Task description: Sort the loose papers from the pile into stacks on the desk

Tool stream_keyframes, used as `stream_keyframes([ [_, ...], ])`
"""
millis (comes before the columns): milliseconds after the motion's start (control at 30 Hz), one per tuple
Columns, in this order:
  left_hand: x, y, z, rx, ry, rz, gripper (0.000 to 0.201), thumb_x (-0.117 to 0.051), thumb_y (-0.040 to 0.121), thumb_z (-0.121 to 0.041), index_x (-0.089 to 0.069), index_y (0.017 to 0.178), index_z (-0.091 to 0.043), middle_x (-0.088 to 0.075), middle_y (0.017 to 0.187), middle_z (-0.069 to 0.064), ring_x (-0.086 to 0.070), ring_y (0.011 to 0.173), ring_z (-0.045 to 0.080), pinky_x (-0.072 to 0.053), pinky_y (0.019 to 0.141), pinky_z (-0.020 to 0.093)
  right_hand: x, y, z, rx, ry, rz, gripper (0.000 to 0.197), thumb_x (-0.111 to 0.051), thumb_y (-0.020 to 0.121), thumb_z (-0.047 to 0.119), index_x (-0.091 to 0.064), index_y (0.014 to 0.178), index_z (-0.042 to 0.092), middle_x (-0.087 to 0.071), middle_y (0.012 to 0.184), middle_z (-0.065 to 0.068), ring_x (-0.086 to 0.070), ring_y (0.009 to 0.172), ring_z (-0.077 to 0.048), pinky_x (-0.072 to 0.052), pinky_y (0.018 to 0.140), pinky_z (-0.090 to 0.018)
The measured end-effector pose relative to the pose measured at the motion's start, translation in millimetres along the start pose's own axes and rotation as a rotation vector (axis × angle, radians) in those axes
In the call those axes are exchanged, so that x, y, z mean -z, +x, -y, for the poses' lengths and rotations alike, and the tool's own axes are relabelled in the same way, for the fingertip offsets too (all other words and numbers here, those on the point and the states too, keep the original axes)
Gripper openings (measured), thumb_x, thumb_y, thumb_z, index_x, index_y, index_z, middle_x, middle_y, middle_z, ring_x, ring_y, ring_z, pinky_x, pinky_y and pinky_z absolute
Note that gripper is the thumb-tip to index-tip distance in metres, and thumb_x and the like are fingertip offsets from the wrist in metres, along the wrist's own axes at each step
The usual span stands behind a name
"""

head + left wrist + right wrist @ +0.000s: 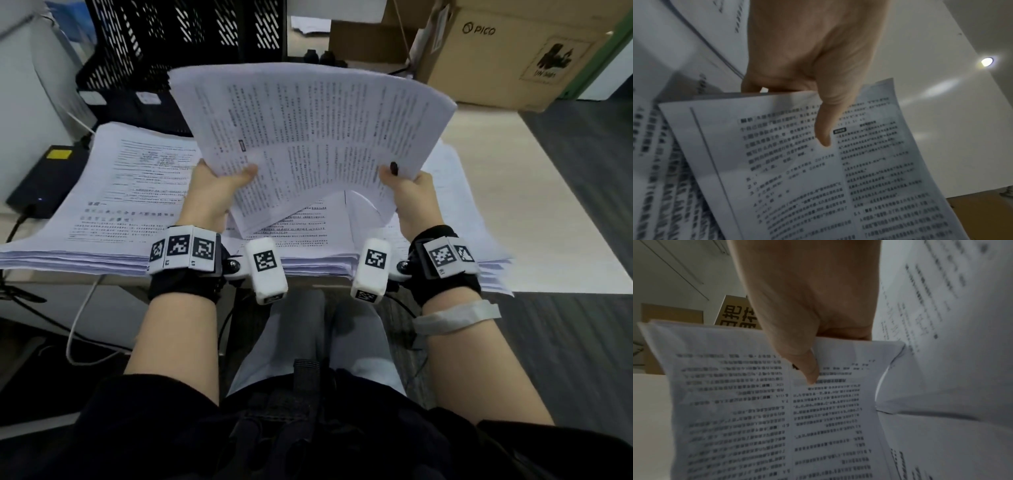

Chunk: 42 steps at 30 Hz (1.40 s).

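A bundle of printed sheets is lifted above the desk, tilted toward me. My left hand grips its near left edge, thumb on top of the page. My right hand grips the near right edge, thumb with a dark nail pressed on the page. The fingers of both hands are hidden under the sheets. Beneath lies a thick pile of papers spread across the desk, with a messier heap on its right side.
Black mesh file trays stand behind the pile. A dark flat device with a cable lies at the left. Cardboard boxes sit at the back right. Bare desk surface runs along the right.
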State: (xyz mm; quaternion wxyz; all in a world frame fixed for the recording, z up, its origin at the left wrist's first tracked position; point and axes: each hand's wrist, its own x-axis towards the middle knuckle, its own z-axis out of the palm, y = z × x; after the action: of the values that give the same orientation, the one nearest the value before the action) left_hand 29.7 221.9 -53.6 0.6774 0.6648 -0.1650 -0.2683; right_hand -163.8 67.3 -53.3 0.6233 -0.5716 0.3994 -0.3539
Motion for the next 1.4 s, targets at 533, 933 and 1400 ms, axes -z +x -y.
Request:
stream_keyframes([
  [533,7,9,-5,-0.195,-0.019,-0.102,0.041,-0.068,0.08,0.003,-0.046,0.112,-0.007,-0.061,0.117,0.009,-0.062,0.101,0.011,-0.054,0.083,0.02,-13,-6,0,0.067,0.006,-0.035,0.012,-0.066,0.079,0.004,-0.055,0.084,0.002,-0.053,0.075,-0.002,-0.05,0.069,-0.014,-0.042,0.06,-0.018],
  [933,1,20,-23,-0.218,0.014,-0.016,0.033,-0.049,0.096,-0.007,-0.042,0.128,-0.007,-0.059,0.123,0.002,-0.058,0.113,0.012,-0.049,0.093,0.022,-27,-2,20,0.1,0.003,-0.058,0.021,-0.056,0.091,-0.001,-0.06,0.073,0.01,-0.062,0.078,0.0,-0.06,0.074,-0.013,-0.05,0.073,-0.03],
  [1400,40,16,-68,-0.192,-0.266,-0.194,0.01,-0.067,0.085,-0.009,-0.062,0.09,-0.016,-0.068,0.089,-0.001,-0.066,0.063,0.004,-0.054,0.064,0.019,-65,31,84,0.018,0.036,0.012,0.012,-0.058,0.089,0.0,-0.061,0.101,0.001,-0.063,0.085,-0.004,-0.059,0.085,-0.022,-0.049,0.082,-0.035],
])
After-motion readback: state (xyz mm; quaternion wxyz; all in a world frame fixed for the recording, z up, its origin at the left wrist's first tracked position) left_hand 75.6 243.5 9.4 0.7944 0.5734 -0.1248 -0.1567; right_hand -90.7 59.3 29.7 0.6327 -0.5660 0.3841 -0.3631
